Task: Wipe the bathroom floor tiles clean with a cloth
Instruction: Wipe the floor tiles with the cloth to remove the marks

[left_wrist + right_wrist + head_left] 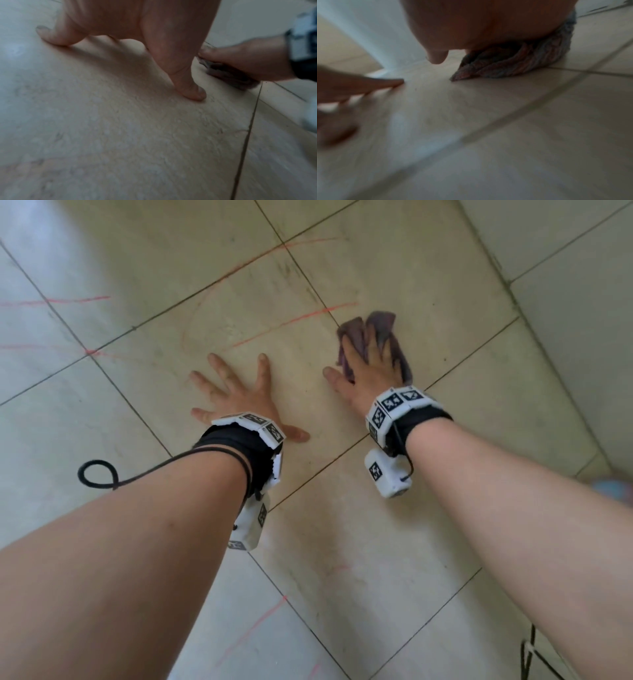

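Down on the pale beige glazed floor tiles (394, 268), square slabs split by thin dark grout lines, a crumpled purple-grey woven cloth (383, 326) lies bunched under the right hand (368, 371). The fabric is soft and folded into ridges; in the right wrist view its pleats (513, 63) show a coarse, faintly striped weave, pinkish and blue-grey, with one corner pointing out flat onto the tile. The right hand presses it from above, fingers laid over the folds, thumb stretched out past the cloth's edge toward the other hand; whether the fingers curl into the fabric cannot be told.

Beside the cloth, on the same tile, the left hand (239, 395) is planted flat with fingers spread wide apart, holding nothing. The left wrist view shows its thumb tip (193, 93) touching the mottled, slightly matte surface.

Beyond the cloth, thin red crayon-like streaks (294, 320) cross the tiles, some straight, one curving. Both wrists carry white blocky bands (397, 402) printed with black square markers over black straps, and a black looped cable (99, 474) trails from the left one.
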Tool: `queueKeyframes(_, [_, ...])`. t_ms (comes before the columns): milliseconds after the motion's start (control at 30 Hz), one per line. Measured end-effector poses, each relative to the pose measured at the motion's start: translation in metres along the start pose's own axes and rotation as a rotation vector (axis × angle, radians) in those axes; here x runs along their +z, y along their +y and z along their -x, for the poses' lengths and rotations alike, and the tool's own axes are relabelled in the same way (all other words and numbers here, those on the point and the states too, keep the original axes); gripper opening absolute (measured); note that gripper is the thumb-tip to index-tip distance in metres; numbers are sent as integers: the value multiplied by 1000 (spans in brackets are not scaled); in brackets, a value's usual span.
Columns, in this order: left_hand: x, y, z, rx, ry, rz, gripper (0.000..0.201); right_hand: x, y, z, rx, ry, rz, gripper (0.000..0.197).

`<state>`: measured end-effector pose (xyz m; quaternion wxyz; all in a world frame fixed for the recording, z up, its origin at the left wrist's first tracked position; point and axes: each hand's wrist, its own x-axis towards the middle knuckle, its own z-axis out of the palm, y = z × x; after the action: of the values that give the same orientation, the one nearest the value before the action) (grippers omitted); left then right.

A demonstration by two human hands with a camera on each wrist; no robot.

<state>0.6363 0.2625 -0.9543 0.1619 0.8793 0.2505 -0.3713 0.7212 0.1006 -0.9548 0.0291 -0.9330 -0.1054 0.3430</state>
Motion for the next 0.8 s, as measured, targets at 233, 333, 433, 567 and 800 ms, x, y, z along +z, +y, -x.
queueKeyframes(233, [0, 1, 2, -4, -2, -18, 143, -28, 48, -25, 199, 71, 23, 74])
queueKeyframes(333, [2, 0, 0, -1, 6, -16, 144, -47, 15, -46, 274, 101, -56, 77])
queueKeyframes(433, [1, -2, -1, 7, 0, -10, 145, -38, -22, -40, 102, 67, -37, 77])
queueKeyframes(567, [-1, -1, 0, 15, 3, -15, 144, 8, 1, 15, -54, 13, 66, 72])
queueKeyframes(800, [-1, -1, 0, 13, -8, -17, 144, -22, 19, -33, 135, 78, 3, 69])
